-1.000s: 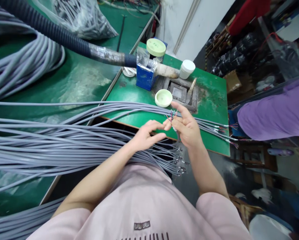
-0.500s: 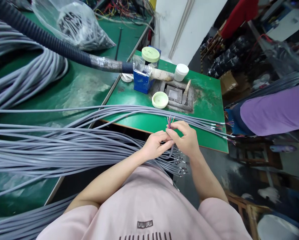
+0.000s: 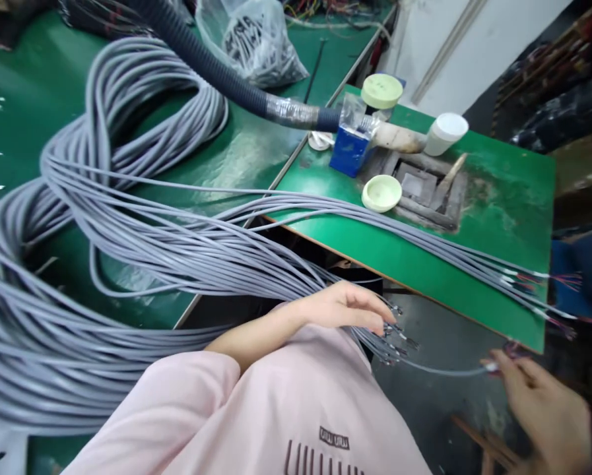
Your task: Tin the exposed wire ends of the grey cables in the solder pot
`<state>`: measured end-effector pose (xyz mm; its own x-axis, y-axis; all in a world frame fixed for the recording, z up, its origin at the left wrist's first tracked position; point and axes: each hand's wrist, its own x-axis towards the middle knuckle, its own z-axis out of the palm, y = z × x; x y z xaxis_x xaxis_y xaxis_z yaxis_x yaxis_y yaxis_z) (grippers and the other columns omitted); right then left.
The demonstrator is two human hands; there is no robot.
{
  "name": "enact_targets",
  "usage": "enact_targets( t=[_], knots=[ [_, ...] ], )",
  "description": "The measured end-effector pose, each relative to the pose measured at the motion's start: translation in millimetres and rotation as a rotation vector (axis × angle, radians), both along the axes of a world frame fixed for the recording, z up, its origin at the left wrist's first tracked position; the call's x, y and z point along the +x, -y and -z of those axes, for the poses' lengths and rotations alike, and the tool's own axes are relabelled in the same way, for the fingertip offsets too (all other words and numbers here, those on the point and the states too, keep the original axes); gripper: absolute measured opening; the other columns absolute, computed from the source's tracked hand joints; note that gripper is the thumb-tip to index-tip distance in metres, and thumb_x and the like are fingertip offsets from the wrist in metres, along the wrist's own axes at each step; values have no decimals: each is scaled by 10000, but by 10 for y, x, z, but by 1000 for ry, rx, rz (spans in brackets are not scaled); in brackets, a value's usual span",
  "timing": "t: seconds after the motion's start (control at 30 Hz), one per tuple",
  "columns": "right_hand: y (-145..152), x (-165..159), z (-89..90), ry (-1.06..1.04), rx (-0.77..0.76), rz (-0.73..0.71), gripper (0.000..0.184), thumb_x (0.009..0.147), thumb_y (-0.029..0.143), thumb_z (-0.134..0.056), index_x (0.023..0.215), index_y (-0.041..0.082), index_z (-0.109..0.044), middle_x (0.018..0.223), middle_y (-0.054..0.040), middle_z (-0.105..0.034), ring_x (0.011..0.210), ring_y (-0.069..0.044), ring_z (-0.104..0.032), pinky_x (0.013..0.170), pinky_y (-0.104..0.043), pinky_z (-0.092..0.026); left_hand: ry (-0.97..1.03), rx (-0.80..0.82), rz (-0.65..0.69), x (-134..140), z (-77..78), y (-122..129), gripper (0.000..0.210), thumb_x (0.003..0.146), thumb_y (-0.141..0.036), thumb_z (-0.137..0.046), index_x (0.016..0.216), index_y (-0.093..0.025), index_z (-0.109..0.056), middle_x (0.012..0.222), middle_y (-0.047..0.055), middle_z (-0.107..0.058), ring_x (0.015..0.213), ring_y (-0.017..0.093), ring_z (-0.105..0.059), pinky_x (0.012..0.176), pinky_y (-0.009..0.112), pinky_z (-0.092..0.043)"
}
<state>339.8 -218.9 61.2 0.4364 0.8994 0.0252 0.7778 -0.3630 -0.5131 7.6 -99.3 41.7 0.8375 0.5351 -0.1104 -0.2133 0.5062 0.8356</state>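
Observation:
At the right, my right hand [image 3: 543, 402] pinches the end of a grey cable [image 3: 441, 371], close to its white band and thin coloured wires. That cable runs back left, below the bench edge, to a bundle of grey cables [image 3: 256, 264]. Over the stripped ends [image 3: 392, 346] of this bundle lies my left hand [image 3: 348, 307], its fingers loosely bent and apart, with no cable visibly gripped. Several separate grey cables [image 3: 414, 237] lie across the green board, their white-banded ends and coloured wires at its right edge.
On the green board [image 3: 503, 191] stand a solder pot [image 3: 417, 188] with a scraper-like stick [image 3: 451, 175], a pale green bowl [image 3: 382, 193], a white tub [image 3: 445, 134] and a blue box [image 3: 348, 150]. A black hose [image 3: 216, 66] crosses above. Coiled cables [image 3: 142, 72] fill the left.
My hands have parted: the right moved right and down with the cable end, while the left dropped to the bundle ends. The view has swung left, showing more coils.

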Motion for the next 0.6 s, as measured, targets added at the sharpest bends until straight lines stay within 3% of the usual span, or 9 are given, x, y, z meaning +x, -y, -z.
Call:
enact_targets(
  t=[0.07, 0.13, 0.2, 0.23, 0.33, 0.4, 0.47, 0.5, 0.6],
  knots=[
    [33, 121, 205, 153, -229, 44, 275, 669, 563, -564, 515, 344, -627, 380, -55, -520, 291, -261, -465, 316, -400, -407, -32, -93, -62, -162, 130, 36, 391, 683, -465, -772, 912, -150, -734, 748, 51, -710, 707, 139, -644, 758, 283, -510],
    [-4, -12, 393, 236, -398, 57, 279, 696, 543, -553, 667, 293, -673, 571, -115, -676, 423, -308, -593, 464, -459, -507, -86, -183, -101, -306, 281, 121, 387, 664, -461, -787, 891, -151, -740, 739, 51, -713, 683, 134, -640, 746, 279, -505],
    [-140, -360, 561, 105, -361, -85, 427, 800, 549, -459, 987, 239, -686, 949, -158, -742, 774, -327, -705, 769, -483, -551, -162, -249, -131, -437, 436, 261, 394, 653, -462, -793, 884, -147, -742, 736, 55, -714, 681, 139, -642, 733, 275, -498],
    [-252, -587, 646, -11, -298, -222, 444, 829, 532, -440, 1046, 222, -673, 1072, -157, -720, 955, -319, -688, 886, -473, -519, -211, -274, -151, -502, 514, 346, 392, 657, -460, -789, 882, -143, -742, 734, 58, -714, 680, 139, -640, 729, 272, -492],
    [-743, -1306, 941, -327, -137, -594, 481, 853, 483, -461, 1174, 163, -624, 1221, -148, -659, 1148, -281, -608, 1011, -458, -451, -368, -355, -274, -717, 740, 621, 350, 647, -406, -806, 837, -120, -736, 712, 56, -703, 654, 122, -616, 708, 254, -471],
    [-1135, -1709, 1169, -452, -102, -706, 466, 865, 455, -469, 1181, 147, -619, 1258, -158, -634, 1197, -268, -574, 1051, -450, -410, -462, -416, -365, -874, 871, 775, 369, 608, -374, -833, 841, -111, -723, 714, 48, -695, 632, 107, -596, 671, 239, -454],
    [-1488, -2001, 1394, -547, -166, -696, 427, 862, 450, -496, 1133, 152, -639, 1241, -164, -641, 1204, -268, -562, 1076, -458, -368, -563, -442, -471, -1013, 970, 872, 436, 612, -376, -830, 937, -114, -702, 763, 52, -702, 630, 108, -589, 641, 240, -442],
    [-1626, -2103, 1496, -604, -220, -676, 408, 866, 452, -504, 1105, 154, -646, 1239, -163, -641, 1220, -260, -545, 1096, -455, -333, -588, -447, -559, -1064, 1004, 893, 476, 615, -376, -828, 996, -130, -681, 847, 62, -711, 684, 122, -607, 653, 245, -448],
    [-1829, -2242, 1743, -675, -311, -709, 413, 883, 497, -472, 934, 147, -685, 1040, -130, -715, 1111, -234, -597, 1040, -420, -381, -536, -378, -858, -1109, 1066, 834, 535, 615, -395, -823, 1059, -163, -635, 1099, 99, -679, 992, 209, -619, 792, 297, -476]
  ],
)
